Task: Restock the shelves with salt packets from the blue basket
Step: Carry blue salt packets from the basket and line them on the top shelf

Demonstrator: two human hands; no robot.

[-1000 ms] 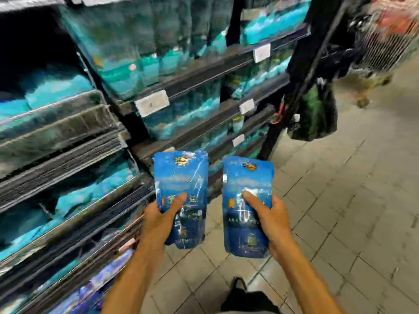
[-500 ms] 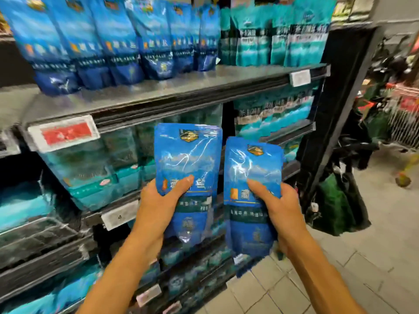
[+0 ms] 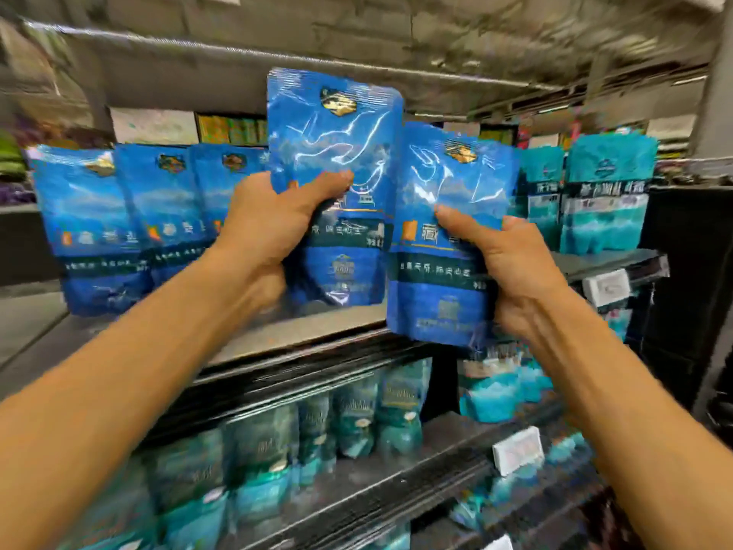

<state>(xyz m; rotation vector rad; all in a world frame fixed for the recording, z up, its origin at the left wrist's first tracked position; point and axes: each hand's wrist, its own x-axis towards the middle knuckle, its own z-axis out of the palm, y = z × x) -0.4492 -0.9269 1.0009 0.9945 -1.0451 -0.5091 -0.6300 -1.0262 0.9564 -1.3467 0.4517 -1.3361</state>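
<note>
The left hand grips one blue salt packet upright, fingers closed around its middle, held in front of the top shelf. The right hand clasps a second blue salt packet just beside it and lower, its bottom edge overlapping the shelf's front lip. A row of matching blue packets stands on that shelf at left, teal packets at right.

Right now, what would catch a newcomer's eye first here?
Two shiny blue salt packets, one gripped in the left hand at centre, held higher, the other in the right hand beside it. Behind them, matching blue packets stand in a row on the top shelf, with teal packets to the right.
</note>
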